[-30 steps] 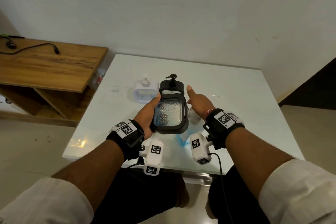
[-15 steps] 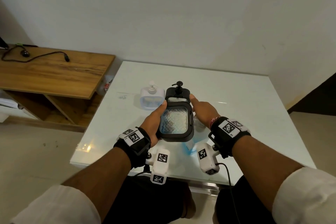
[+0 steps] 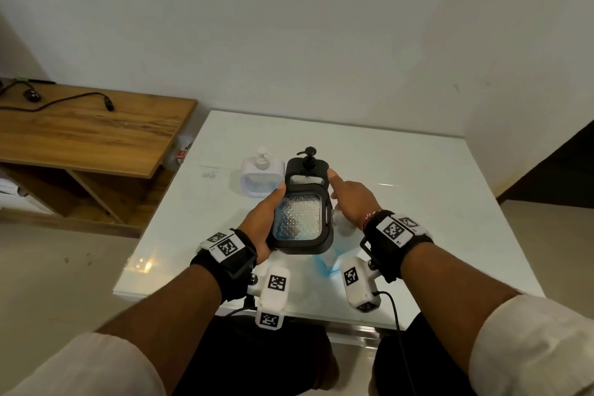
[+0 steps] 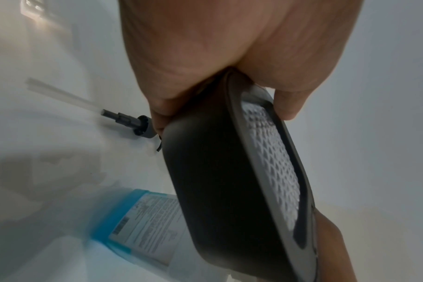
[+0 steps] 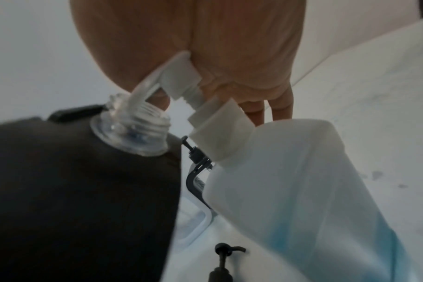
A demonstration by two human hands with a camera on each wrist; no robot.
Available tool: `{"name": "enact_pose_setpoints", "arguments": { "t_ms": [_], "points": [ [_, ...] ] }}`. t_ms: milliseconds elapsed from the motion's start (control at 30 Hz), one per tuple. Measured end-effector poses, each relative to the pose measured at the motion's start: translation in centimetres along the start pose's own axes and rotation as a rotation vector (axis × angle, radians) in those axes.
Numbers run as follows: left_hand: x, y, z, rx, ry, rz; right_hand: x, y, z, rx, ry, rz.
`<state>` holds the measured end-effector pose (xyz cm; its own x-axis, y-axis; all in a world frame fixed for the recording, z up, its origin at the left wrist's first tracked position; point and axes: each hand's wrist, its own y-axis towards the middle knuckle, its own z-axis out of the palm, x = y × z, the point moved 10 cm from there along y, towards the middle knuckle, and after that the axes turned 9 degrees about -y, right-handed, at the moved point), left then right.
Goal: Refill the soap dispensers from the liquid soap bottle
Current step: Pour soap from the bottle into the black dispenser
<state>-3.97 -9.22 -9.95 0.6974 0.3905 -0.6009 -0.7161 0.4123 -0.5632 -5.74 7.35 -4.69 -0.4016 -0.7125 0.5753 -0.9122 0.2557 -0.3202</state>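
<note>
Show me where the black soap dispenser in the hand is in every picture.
Head: held black dispenser, centre, gripped by the left hand.
Left wrist: it fills the centre and right.
Right wrist: lower left, clear neck open.
Shared landmark: the blue-and-white soap bottle beside it.

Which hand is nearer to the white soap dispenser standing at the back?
Left. The left hand, holding a black dispenser, has its thumb just in front of the white dispenser; the right hand is farther right, past that black dispenser.
</note>
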Motion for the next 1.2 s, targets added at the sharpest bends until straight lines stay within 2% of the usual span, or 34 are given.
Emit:
{"name": "enact_pose_setpoints", "arguments": {
  "t_ms": [267,400,533,800,1033,1200],
  "points": [
    [-0.2,0.0,0.6,0.024,-0.023,0.010,1.3,-0.9,-1.6,-0.011,0.148,-0.038],
    [-0.3,0.2,0.4,0.016,-0.025,0.006,0.9,-0.5,0.2,0.057,0.013,-0.021],
    [-0.3,0.1,0.4,0.011,-0.025,0.004,0.6,-0.1,0.6,0.040,-0.064,-0.015],
    [0.0,-0.1,0.3,0.005,-0.037,0.004,1.5,-0.8,0.7,0.065,0.061,-0.050],
    [0.1,0.1,0.6,0.011,-0.019,-0.004,0.3,-0.8,0.6,0.079,0.083,0.041],
    [0.0,-0.2,0.3,0.005,-0.021,0.013,0.0,-0.7,1.2,0.101,0.199,0.054]
  ]
}}
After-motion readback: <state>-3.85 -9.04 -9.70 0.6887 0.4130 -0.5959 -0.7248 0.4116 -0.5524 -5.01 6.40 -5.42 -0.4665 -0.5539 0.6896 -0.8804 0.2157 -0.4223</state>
